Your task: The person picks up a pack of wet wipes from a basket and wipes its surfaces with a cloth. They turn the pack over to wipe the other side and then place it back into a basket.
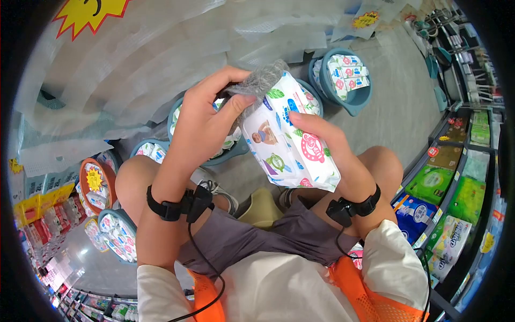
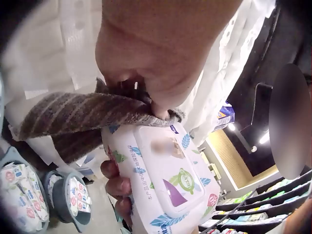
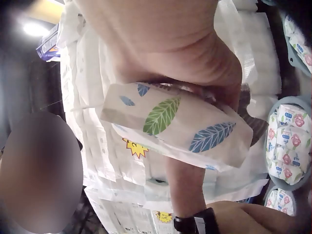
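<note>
A white pack of wet wipes [image 1: 284, 140] with leaf prints and a plastic lid is tilted up in front of the person's knees. The right hand [image 1: 324, 137] grips it, thumb across the printed front and fingers around the back, as the left wrist view shows. Pinched in the left hand [image 1: 206, 115] is a grey striped cloth [image 2: 92, 114], which lies against the pack's upper end. In the right wrist view, the underside of the wipes pack [image 3: 170, 124] faces the camera and hides most of the right fingers.
Blue-grey tubs [image 1: 357, 104] of wipes packs stand on the floor ahead and to the left, near an orange tub [image 1: 110, 180]. Shelves of green tissue packs [image 1: 429, 182] run along the right. Large plastic-wrapped bundles [image 1: 134, 59] are stacked ahead.
</note>
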`<state>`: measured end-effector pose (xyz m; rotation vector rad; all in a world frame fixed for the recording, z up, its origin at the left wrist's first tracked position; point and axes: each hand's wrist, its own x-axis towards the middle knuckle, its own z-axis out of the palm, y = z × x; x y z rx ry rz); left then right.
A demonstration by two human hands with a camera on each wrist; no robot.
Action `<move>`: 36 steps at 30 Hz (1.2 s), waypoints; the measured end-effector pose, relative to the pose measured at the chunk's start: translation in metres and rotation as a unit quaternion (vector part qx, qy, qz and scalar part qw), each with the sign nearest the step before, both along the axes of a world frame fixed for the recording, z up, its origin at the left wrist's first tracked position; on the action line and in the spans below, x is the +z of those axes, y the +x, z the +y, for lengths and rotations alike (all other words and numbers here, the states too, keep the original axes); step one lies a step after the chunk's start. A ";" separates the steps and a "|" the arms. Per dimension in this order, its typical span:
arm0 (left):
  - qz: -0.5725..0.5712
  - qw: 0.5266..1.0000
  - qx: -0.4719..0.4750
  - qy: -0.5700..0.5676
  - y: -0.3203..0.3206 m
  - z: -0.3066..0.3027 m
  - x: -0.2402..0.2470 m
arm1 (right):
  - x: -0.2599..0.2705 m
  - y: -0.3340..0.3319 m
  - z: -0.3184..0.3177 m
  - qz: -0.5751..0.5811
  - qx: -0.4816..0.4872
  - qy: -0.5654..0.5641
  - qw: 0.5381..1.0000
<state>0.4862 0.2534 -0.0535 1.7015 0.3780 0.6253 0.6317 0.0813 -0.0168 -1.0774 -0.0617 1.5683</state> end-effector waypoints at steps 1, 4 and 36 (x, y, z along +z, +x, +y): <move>0.005 1.000 0.006 0.000 -0.001 0.001 0.000 | -0.002 0.001 -0.001 0.004 0.004 0.001 1.000; 0.027 0.999 0.018 0.004 -0.004 0.003 0.002 | -0.002 0.004 -0.002 0.021 0.003 -0.001 1.000; 0.019 0.990 0.067 -0.126 0.006 -0.017 0.003 | -0.012 0.030 0.006 0.067 -0.196 0.145 0.967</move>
